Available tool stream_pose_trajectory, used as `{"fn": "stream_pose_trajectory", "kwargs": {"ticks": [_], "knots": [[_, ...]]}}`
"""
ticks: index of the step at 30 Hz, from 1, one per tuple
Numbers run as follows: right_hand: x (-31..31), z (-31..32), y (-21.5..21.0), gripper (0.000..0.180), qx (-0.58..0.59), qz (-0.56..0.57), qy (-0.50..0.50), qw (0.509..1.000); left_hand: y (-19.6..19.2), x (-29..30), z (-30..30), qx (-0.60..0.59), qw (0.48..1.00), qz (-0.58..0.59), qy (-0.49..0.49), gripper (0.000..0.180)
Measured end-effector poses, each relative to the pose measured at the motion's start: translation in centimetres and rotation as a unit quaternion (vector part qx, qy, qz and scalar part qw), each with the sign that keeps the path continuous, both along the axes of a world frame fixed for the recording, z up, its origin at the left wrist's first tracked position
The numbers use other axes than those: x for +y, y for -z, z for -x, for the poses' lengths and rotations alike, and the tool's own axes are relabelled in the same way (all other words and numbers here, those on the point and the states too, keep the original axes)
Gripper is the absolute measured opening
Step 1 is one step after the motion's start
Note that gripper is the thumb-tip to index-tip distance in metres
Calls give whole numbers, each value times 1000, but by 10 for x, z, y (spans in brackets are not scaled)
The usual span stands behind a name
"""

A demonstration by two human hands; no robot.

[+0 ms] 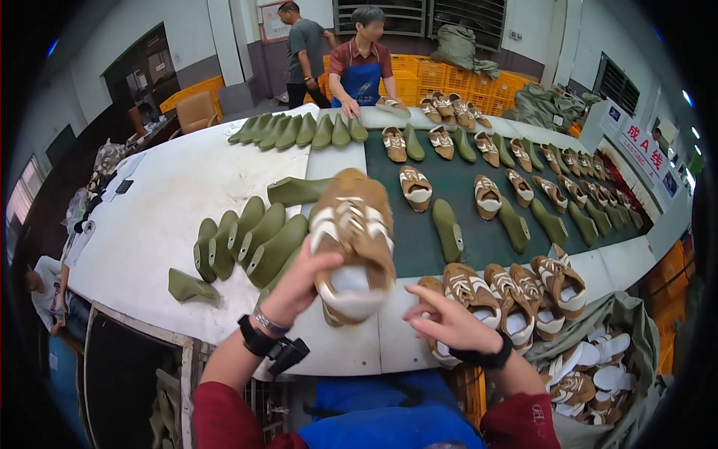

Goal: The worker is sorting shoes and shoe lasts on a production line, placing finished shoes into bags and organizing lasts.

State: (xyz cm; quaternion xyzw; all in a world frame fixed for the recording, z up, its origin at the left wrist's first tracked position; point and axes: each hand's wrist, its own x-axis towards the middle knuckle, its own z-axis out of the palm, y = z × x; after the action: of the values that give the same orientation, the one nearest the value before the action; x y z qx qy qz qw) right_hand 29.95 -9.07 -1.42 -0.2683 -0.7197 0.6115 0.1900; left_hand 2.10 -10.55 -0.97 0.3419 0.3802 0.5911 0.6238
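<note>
A white worktable (149,187) is stretching out toward ten o'clock from the held shoe, a dark green conveyor belt (413,239) is running off toward two, and a grey-green sack (636,329) is gaping at four. Sneakers in a row (510,295) are standing nearer, between three and four, while olive-green shoe lasts (258,232) are leaning together at nine. The brown-and-white lace-up sneaker (355,232) is hanging above the table's near edge; with one hand bearing it, a loose grip could be letting it drop onto the lasts. The left hand (301,283) is clamping its side, thumb by the collar, other fingers hiding behind. The right hand (455,322) is hovering at four o'clock, fingers loosely parted, seemingly holding nothing.
</note>
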Motion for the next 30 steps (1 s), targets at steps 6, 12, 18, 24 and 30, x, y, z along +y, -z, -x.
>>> {"fn": "stream_pose_trajectory", "kwargs": {"ticks": [6,12,18,24,30], "knots": [[-24,-82,23,40,-60,-60,136,987,-3,154,74,-75,991,-10,-107,43],[-55,-114,35,38,-35,77,223,971,50,272,126,-5,911,103,-399,75],[-40,-113,34,33,-101,-12,162,981,51,205,98,139,962,107,-209,54],[-18,-51,15,32,-110,-252,-16,961,51,83,94,459,880,-86,-86,44],[-9,83,20,35,-191,-377,-122,898,137,-3,135,773,631,-5,-69,52]]}}
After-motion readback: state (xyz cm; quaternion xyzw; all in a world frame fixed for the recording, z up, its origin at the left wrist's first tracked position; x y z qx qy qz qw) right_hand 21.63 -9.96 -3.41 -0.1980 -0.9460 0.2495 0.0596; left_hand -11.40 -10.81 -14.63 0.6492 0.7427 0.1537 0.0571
